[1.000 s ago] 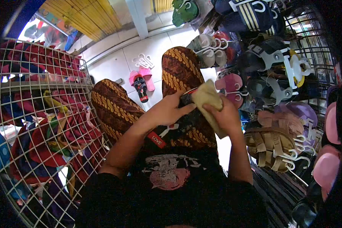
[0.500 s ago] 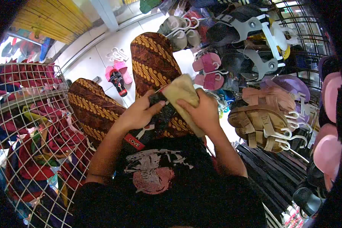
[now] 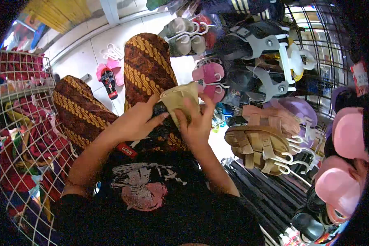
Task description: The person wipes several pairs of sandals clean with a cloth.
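Item: footwear, dark [image 3: 160,109], one piece, partly hidden; lies above the patterned trousers [image 3: 145,61], between the hands. Red "LOVE" label [image 3: 127,151] beside the left forearm; whether it is attached to this piece, cannot tell.

Left hand [image 3: 137,118]: closed around the dark footwear, thumb extended along its near side.

Right hand [image 3: 196,123]: on the cloth, fingers partly spread and bent over it, outlines blurred. Judged from the blur, this hand is in motion.

Cloth [image 3: 177,97]: pale yellow-beige, folded, one; against the footwear's right end. Likely reading: the left hand steadies the footwear while the right shifts the cloth.

Floor [image 3: 81,57]: pink slippers [image 3: 118,74], with a dark slipper [image 3: 108,80] overlapping them, its own red label attached; white hangers [image 3: 112,52] just beyond.

Right side: brown sandals [image 3: 254,143] on white hooks; black sandals with grey straps [image 3: 260,43], hung above.

Left side: wire grid [image 3: 18,93], coloured fabrics behind.
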Motion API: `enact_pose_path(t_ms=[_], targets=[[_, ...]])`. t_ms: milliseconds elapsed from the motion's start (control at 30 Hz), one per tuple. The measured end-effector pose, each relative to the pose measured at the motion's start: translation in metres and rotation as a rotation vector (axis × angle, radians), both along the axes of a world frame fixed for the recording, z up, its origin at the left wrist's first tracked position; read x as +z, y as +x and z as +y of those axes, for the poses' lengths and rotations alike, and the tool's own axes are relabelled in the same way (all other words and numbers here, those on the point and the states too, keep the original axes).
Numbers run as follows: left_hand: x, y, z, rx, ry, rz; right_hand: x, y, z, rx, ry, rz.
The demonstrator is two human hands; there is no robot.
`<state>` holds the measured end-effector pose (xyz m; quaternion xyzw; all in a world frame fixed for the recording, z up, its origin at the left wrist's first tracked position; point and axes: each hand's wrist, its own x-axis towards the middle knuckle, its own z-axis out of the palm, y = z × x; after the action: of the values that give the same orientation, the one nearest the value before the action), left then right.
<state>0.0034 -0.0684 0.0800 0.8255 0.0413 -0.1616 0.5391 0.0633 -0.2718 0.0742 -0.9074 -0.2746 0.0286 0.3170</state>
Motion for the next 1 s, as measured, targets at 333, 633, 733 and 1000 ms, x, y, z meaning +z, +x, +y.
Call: enact_pose_path(t_ms=[333, 633, 733, 1000], targets=[[-0.039, 0.002, 0.003, -0.092, -0.033, 0.084, 0.007, 0.011, 0.018, 0.104, -0.096, -0.052], [-0.046, -0.002, 0.019, -0.053, -0.327, 0.093, 0.009, -0.004, -0.008, 0.134, -0.225, 0.032], [-0.037, -0.002, 0.02, -0.102, -0.247, 0.002, 0.005, 0.003, 0.021, 0.1, -0.224, -0.117], [-0.041, 0.005, 0.035, -0.185, -0.367, 0.259, 0.002, -0.006, -0.006, 0.185, -0.223, -0.091]])
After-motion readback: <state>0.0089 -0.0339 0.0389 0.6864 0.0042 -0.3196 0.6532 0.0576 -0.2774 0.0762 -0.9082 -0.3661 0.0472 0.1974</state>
